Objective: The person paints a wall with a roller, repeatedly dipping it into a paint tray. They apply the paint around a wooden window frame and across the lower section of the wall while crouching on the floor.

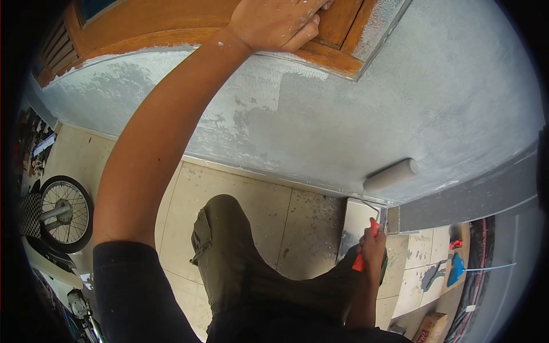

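My right hand (372,247) is closed round the red handle (358,263) of a paint roller. The pale grey roller sleeve (392,175) lies against the lower part of the grey, patchily painted wall (320,123). Higher up, my left hand (278,26) rests at the wooden window frame (329,59), with its fingers bent over the wood and the fingertips partly out of view. Small paint specks show on its skin.
Below the roller, a pale tray (359,220) stands on the tiled floor (260,200), which has grey paint spots. A motorcycle wheel (64,212) is at the left. At the right are a blue dustpan-like object (456,270) and a cardboard box (430,328).
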The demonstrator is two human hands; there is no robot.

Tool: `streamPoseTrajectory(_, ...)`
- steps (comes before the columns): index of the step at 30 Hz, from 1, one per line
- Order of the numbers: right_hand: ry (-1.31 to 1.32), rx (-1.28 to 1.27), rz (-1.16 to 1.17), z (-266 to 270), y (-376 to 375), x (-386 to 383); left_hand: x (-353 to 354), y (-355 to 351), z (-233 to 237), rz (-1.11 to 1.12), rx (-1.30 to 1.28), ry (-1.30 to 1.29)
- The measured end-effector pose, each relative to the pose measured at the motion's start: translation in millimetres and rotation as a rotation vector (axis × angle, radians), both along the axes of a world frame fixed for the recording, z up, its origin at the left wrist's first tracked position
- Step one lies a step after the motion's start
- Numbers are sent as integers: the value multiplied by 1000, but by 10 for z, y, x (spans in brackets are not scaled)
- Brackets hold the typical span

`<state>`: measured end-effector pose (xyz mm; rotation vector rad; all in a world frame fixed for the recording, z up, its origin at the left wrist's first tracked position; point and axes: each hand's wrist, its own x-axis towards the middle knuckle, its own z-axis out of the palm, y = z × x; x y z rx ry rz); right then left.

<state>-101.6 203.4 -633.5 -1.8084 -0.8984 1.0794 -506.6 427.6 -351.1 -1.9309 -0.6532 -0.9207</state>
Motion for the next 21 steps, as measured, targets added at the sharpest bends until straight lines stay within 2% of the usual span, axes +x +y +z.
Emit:
streamPoseTrajectory(2, -12, 86, -133, -289, 196, 560, -45, 18, 28, 2, 11, 2)
streamPoseTrajectory(3, -94, 137, -150, -198, 315, 637, -36, 24, 18, -3, 36, 6)
streamPoseTrajectory(4, -97, 136, -149, -157, 417, 643, -34, 30, 11, -8, 64, 9)
streamPoseTrajectory(6, -275, 84, -201, -81, 526, 645, -30, 31, 1, 0, 61, 3)
streamPoseTrajectory(8, -343, 97, -125, -149, 461, 463, -33, 35, 8, 9, 61, 2)
streamPoseTrajectory(12, -417, 136, 110, -52, 159, -472, -24, 27, 11, -11, 58, 6)
streamPoseTrajectory(14, -223, 106, 209, 150, -10, -1028, -16, 12, 24, -19, 62, 10)
streamPoseTrajectory(16, -253, 67, 415, 181, -72, -1342, -3, -8, 27, -10, 44, -3)
streamPoseTrajectory(18, -290, 331, 593, 224, -6, -1599, -7, -10, 30, -15, 42, 0)
streamPoseTrajectory(19, -291, 336, 585, 196, 71, -1751, -10, -11, 33, -10, 37, 2)
streamPoseTrajectory(21, -63, 274, 704, 102, 215, -1969, -16, -32, 31, 1, 22, 12)
